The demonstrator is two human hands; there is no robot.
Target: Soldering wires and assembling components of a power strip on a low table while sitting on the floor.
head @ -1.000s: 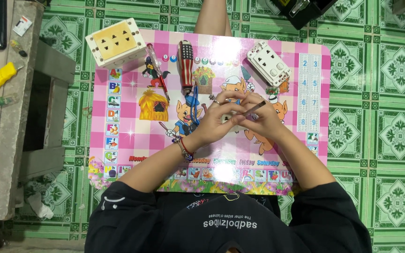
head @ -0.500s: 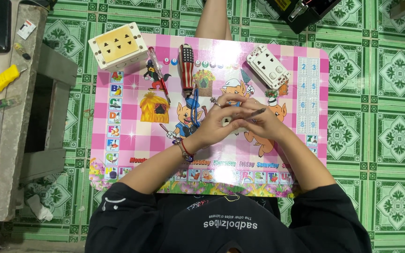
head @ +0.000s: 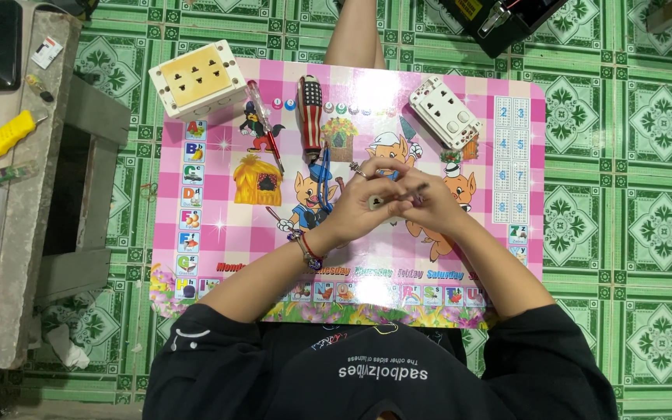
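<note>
Near the middle of the pink checked table (head: 211, 257), a little toward its right edge, my hands meet and press together over a small dark part (head: 375, 204) that I pinch between the fingertips. My left hand (head: 355, 214) comes in from the near left, a beaded bracelet (head: 307, 250) on its wrist; my right hand (head: 429, 206) comes from the near right. A thin dark rod (head: 420, 189) sticks out of my right fingers, its long axis slanting up toward the far right corner. What the small part is I cannot tell: my fingers cover most of it, and where the rod ends inside my grip is hidden.

Just left of my hands lies a screwdriver with a striped handle (head: 310, 109), long axis running from the far edge toward me, handle away from me; its blue lower part (head: 325, 175) disappears under my left fingers. A slim red-handled tool (head: 262, 117) lies beside it. A cream socket box (head: 197, 78) sits at the far left corner, and a white switch plate (head: 446, 112) lies toward the far right.
</note>
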